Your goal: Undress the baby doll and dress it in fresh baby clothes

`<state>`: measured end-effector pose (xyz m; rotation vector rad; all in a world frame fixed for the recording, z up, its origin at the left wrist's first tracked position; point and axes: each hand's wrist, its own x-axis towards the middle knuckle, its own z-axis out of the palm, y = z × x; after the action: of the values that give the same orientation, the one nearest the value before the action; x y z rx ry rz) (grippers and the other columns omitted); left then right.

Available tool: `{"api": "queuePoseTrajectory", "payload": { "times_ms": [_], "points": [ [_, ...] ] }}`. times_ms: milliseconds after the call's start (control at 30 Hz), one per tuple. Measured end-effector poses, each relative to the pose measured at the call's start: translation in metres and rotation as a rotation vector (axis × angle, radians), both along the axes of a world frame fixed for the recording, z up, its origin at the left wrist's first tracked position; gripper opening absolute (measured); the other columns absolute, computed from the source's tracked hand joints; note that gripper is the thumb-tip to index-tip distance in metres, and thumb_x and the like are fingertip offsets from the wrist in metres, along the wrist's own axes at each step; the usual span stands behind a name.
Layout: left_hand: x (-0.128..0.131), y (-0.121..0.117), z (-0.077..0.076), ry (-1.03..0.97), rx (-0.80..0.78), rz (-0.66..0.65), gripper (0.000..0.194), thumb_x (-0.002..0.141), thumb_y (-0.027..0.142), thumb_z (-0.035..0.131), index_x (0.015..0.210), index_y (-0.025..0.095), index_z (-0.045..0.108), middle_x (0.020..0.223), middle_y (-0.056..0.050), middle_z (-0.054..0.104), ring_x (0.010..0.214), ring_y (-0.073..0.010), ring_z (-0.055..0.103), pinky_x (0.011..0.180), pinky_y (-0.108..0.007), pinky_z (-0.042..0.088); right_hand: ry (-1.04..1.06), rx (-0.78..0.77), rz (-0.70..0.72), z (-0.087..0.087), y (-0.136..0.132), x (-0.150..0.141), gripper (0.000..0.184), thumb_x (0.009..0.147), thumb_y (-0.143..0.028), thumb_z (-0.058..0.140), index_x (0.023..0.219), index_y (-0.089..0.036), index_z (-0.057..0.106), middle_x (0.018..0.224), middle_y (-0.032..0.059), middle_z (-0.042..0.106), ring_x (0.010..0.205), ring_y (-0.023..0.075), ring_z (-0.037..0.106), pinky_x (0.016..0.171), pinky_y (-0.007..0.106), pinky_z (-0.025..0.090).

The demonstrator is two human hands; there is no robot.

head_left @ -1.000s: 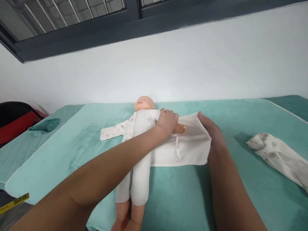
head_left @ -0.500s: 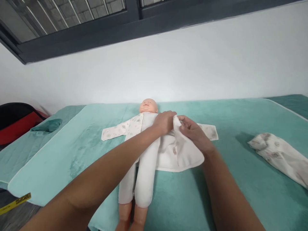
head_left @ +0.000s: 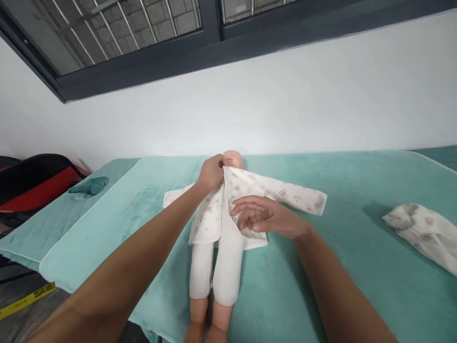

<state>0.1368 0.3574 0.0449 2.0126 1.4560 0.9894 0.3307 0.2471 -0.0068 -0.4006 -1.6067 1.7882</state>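
Note:
A baby doll lies on its back on the teal bedding, head toward the wall, with white cloth legs and bare feet. It wears a white, small-print baby jacket with both sleeves spread sideways. My left hand is closed at the doll's neck, pinching the top edge of the jacket's right-hand front panel. Over the lower part of that panel is my right hand, fingers loosely curled and apart, nothing gripped. The jacket's left-hand panel lies over the doll's side; a white strip of torso shows between the panels.
A rolled white printed garment lies on the teal bedding at the right. A black and red bag is at the far left, near a folded teal cloth. Behind stand a white wall and a dark window frame.
The right-hand jacket panel, earlier folded outward with its plain inside showing, now lies across the doll's chest. My left hand moved to the neck; my right hand let go and came lower.

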Motion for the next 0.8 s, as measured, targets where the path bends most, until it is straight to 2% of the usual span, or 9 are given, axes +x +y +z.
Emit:
{"api": "queuePoseTrajectory", "payload": {
  "times_ms": [133,200,267,400,500,700,800],
  "points": [
    [-0.01,-0.013,-0.007,-0.112,-0.055,0.08,0.009,0.08,0.03,0.056,0.081,0.021,0.056,0.079,0.0,0.063,0.071,-0.014,0.057,0.066,-0.026,0.042,-0.034,0.015,-0.001,-0.002,0.002,0.001,0.048,0.086,-0.025,0.067,0.133,-0.023,0.053,0.128,0.0124,0.059,0.103,0.0185,0.064,0.085,0.032,0.049],
    [-0.011,-0.021,-0.007,-0.113,-0.097,0.051,0.018,0.082,0.039,0.058,0.088,0.022,0.056,0.082,0.0,0.063,0.073,-0.0146,0.058,0.067,-0.027,0.043,-0.058,0.008,-0.041,-0.001,0.002,0.001,0.048,0.086,-0.027,0.068,0.131,-0.022,0.054,0.127,0.0125,0.06,0.102,0.0186,0.064,0.086,0.033,0.05],
    [-0.01,-0.028,-0.005,-0.05,-0.117,-0.007,0.024,0.08,0.042,0.062,0.093,0.023,0.055,0.081,0.001,0.062,0.075,-0.0153,0.058,0.069,-0.027,0.043,-0.093,0.004,-0.088,0.002,0.001,0.002,0.045,0.084,-0.029,0.069,0.127,-0.021,0.056,0.121,0.0117,0.063,0.096,0.0178,0.066,0.084,0.033,0.051],
    [-0.003,-0.037,-0.002,0.122,-0.127,-0.063,0.023,0.078,0.034,0.064,0.096,0.023,0.055,0.076,0.002,0.058,0.072,-0.0156,0.056,0.065,-0.027,0.041,-0.221,-0.003,-0.139,0.005,0.0,0.005,0.033,0.084,-0.036,0.069,0.11,-0.016,0.064,0.096,0.0082,0.07,0.074,0.0149,0.066,0.07,0.029,0.052],
    [-0.001,-0.037,-0.003,0.156,-0.13,-0.075,0.02,0.077,0.024,0.063,0.095,0.023,0.055,0.073,0.004,0.055,0.067,-0.0143,0.052,0.062,-0.027,0.039,-0.315,-0.017,-0.125,0.007,0.001,0.006,0.031,0.083,-0.041,0.068,0.098,-0.014,0.065,0.082,0.0056,0.07,0.063,0.0131,0.064,0.061,0.026,0.049],
    [-0.007,-0.031,-0.007,-0.073,-0.209,-0.029,0.018,0.079,0.023,0.061,0.097,0.023,0.057,0.075,0.003,0.051,0.067,-0.0122,0.05,0.065,-0.025,0.039,-0.607,-0.035,-0.052,0.006,0.003,0.005,0.035,0.08,-0.048,0.067,0.074,-0.014,0.066,0.072,0.0047,0.069,0.058,0.0133,0.063,0.057,0.024,0.047],
    [-0.009,-0.029,-0.01,-0.153,-0.255,-0.026,0.019,0.08,0.023,0.06,0.099,0.022,0.056,0.076,0.002,0.051,0.067,-0.0122,0.05,0.065,-0.025,0.041,-0.677,-0.034,-0.027,0.005,0.004,0.006,0.035,0.078,-0.049,0.068,0.073,-0.015,0.066,0.072,0.0041,0.07,0.058,0.0135,0.063,0.058,0.024,0.046]
  ]
}}
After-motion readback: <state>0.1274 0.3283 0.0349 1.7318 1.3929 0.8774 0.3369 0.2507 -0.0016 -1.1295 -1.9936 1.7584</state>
